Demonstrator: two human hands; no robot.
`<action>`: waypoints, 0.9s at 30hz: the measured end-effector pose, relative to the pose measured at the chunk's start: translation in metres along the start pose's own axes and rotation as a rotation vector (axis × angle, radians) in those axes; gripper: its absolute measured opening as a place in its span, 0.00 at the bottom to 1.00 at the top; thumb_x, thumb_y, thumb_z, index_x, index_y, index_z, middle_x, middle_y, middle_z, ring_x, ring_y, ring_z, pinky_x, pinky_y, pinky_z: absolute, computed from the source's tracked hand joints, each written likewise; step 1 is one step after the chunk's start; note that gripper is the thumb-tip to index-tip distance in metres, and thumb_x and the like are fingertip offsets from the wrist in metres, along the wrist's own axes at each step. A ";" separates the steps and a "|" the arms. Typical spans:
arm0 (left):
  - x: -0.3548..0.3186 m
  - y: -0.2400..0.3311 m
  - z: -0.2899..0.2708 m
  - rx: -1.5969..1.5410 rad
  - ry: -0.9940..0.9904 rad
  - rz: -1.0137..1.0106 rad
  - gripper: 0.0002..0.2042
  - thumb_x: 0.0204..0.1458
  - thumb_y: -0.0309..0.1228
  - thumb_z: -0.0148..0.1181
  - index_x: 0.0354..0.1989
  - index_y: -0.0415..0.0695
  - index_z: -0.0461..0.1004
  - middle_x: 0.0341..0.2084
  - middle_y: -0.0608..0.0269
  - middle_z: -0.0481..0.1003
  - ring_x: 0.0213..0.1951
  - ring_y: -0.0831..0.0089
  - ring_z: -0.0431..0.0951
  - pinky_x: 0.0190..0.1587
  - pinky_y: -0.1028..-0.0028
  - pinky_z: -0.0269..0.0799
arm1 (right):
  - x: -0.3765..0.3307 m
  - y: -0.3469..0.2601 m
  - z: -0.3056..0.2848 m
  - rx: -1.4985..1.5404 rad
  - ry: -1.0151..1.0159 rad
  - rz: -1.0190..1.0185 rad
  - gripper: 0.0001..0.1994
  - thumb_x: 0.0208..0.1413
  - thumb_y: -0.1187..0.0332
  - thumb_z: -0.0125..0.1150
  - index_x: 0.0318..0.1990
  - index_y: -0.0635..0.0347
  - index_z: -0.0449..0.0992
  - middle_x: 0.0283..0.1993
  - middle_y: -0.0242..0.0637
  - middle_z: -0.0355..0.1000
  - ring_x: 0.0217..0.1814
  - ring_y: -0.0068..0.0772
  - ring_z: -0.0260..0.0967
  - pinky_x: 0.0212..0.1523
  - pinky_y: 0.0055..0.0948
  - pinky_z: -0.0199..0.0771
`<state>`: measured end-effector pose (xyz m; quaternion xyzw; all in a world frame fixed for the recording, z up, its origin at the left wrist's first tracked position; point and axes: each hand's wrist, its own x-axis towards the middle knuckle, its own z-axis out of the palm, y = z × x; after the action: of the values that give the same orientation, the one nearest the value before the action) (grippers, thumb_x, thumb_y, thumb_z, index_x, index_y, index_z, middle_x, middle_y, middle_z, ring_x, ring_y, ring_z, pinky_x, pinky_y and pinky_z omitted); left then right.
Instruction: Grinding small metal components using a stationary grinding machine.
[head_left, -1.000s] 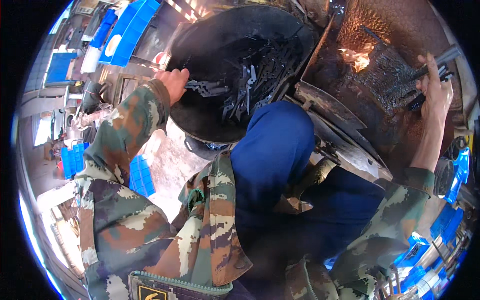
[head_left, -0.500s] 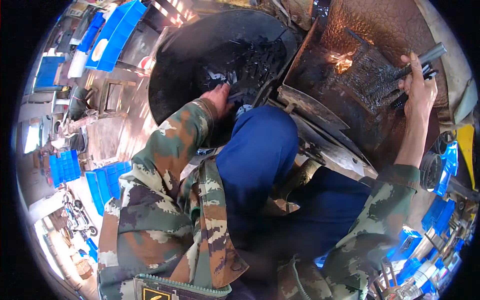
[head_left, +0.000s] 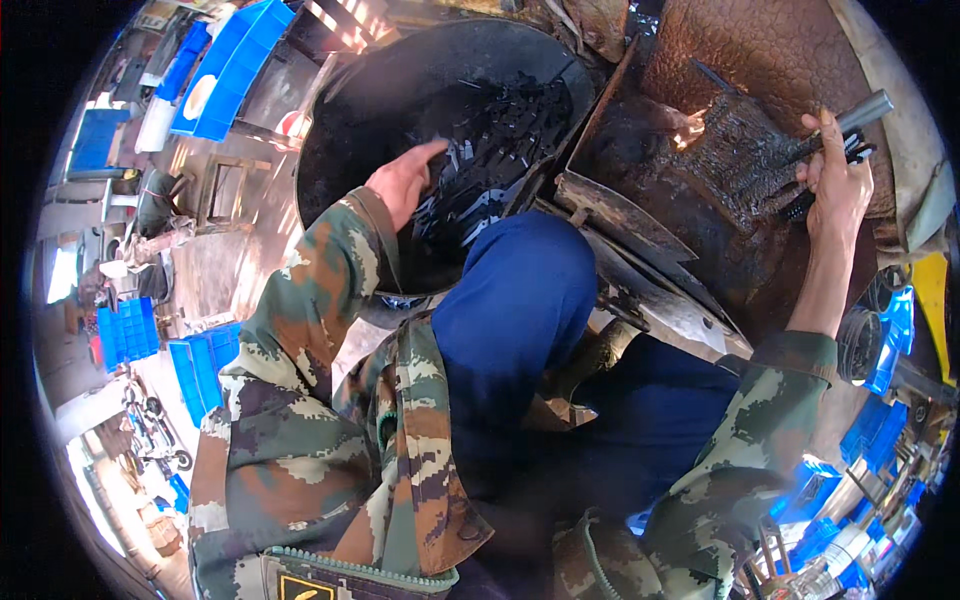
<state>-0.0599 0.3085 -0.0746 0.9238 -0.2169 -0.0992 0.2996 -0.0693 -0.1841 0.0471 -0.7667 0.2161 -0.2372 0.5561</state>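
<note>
Closed around a dark metal rod (head_left: 840,125), the right hand (head_left: 838,185) has its grip wrapped on the shaft, thumb raised, over the rusty tray (head_left: 740,60) that sits just right of the round black pan (head_left: 370,90). Inside that pan, the left hand (head_left: 402,182) hangs with its grip loosely spread, forefinger stretched toward the heap of small dark metal parts (head_left: 490,160); whether it touches them cannot be told. Blue bins (head_left: 225,65) lie left of the pan.
</note>
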 end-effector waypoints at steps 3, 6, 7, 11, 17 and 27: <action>0.002 0.013 -0.015 -0.213 0.052 -0.042 0.36 0.52 0.14 0.37 0.71 0.54 0.52 0.27 0.61 0.69 0.25 0.73 0.70 0.33 0.75 0.69 | -0.002 0.003 0.002 0.016 -0.002 -0.004 0.15 0.60 0.60 0.63 0.42 0.66 0.81 0.16 0.28 0.64 0.14 0.17 0.54 0.20 0.24 0.67; 0.012 0.021 -0.016 -0.448 0.072 -0.112 0.37 0.57 0.16 0.37 0.74 0.59 0.37 0.29 0.63 0.72 0.20 0.82 0.64 0.25 0.83 0.62 | -0.008 -0.005 0.004 0.013 0.029 -0.004 0.15 0.60 0.61 0.62 0.42 0.65 0.81 0.18 0.31 0.68 0.15 0.17 0.55 0.20 0.24 0.67; 0.017 0.038 -0.021 -0.601 0.106 -0.052 0.36 0.59 0.17 0.37 0.74 0.58 0.35 0.31 0.60 0.73 0.19 0.81 0.65 0.24 0.83 0.63 | -0.007 -0.003 0.003 0.016 0.029 -0.003 0.15 0.60 0.61 0.62 0.42 0.65 0.81 0.18 0.31 0.68 0.15 0.17 0.55 0.20 0.24 0.67; 0.053 0.103 -0.031 -0.836 0.111 0.215 0.35 0.63 0.25 0.41 0.73 0.49 0.27 0.36 0.50 0.76 0.17 0.79 0.67 0.22 0.80 0.65 | 0.006 0.006 -0.003 -0.058 0.043 -0.031 0.16 0.58 0.58 0.64 0.41 0.65 0.81 0.19 0.32 0.71 0.15 0.19 0.60 0.20 0.24 0.66; 0.101 0.225 -0.030 -0.994 -0.120 0.352 0.33 0.60 0.23 0.39 0.72 0.45 0.31 0.31 0.52 0.75 0.17 0.74 0.67 0.23 0.78 0.65 | -0.003 -0.004 -0.001 -0.052 0.043 -0.121 0.19 0.56 0.55 0.64 0.38 0.67 0.78 0.26 0.36 0.78 0.13 0.21 0.65 0.16 0.24 0.65; 0.166 0.319 0.038 -1.616 -0.301 0.371 0.21 0.63 0.27 0.39 0.64 0.37 0.57 0.26 0.60 0.72 0.18 0.78 0.63 0.22 0.78 0.61 | -0.004 0.001 0.014 0.025 0.035 -0.130 0.11 0.60 0.66 0.60 0.40 0.68 0.75 0.26 0.39 0.75 0.14 0.25 0.68 0.14 0.26 0.67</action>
<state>-0.0334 -0.0186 0.0764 0.3515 -0.2653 -0.2953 0.8478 -0.0640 -0.1710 0.0422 -0.7680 0.1725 -0.2890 0.5449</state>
